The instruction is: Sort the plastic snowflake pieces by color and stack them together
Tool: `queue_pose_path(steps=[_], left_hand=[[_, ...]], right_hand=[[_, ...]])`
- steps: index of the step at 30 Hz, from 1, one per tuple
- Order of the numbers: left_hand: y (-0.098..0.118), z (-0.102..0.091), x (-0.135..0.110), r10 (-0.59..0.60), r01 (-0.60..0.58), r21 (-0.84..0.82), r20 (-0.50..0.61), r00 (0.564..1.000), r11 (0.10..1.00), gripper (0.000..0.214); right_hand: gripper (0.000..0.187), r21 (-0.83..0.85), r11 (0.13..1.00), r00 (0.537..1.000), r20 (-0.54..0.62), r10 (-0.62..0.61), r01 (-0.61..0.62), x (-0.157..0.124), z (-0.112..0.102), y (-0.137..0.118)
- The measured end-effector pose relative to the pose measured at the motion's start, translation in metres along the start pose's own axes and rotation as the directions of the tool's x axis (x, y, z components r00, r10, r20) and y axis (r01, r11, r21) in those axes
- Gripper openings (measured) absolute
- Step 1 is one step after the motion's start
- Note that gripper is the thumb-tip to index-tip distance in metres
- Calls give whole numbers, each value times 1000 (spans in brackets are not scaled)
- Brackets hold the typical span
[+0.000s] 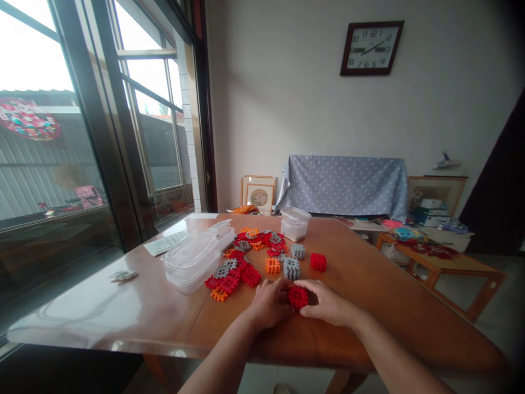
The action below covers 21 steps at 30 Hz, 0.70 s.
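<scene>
A red block of notched, interlocking plastic pieces (298, 297) is held between my two hands near the table's front edge. My left hand (273, 301) closes on its left side, and my right hand (326, 302) grips it from the right with thumb and fingers. Just beyond stand a grey block (291, 268), an orange block (272, 266), a smaller grey block (298, 251) and a red block (318, 261). To the left lies a pile of loose red, grey and orange pieces (232, 279).
Clear plastic containers (191, 260) stand left of the pile on the wooden table (361, 290). Another lidded container (295, 223) is at the back. A printed sheet (166, 243) and a small crumpled packet (123, 275) lie at the left. A low side table (459, 265) stands right.
</scene>
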<state>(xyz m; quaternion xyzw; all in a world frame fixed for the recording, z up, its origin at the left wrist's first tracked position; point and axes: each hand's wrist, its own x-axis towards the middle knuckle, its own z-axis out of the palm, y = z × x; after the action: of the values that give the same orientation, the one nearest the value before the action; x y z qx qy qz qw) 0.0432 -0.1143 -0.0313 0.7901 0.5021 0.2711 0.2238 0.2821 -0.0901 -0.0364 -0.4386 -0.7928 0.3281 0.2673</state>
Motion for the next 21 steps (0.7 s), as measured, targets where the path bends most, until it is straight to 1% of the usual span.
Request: queue_pose_path(steps=[7,14,17,21], left_hand=[[0,1,0,1,-1,38,3,1000,999,54],[0,0,0,-19,17,78,21,1000,997,60],[0,1,1,-24,23,74,11,1000,997,64],[2,1,-1,-13,13,7,-12,1000,1000,66]], right_hand=[[70,-16,1000,999,31,23,-22,3,-3,-2],[84,-61,997,999,2,40,-39,2,0,7],[80,-82,996,999,-12,44,-45,1,2,7],[72,-116,993,999,-36,7,-11,1,4,1]])
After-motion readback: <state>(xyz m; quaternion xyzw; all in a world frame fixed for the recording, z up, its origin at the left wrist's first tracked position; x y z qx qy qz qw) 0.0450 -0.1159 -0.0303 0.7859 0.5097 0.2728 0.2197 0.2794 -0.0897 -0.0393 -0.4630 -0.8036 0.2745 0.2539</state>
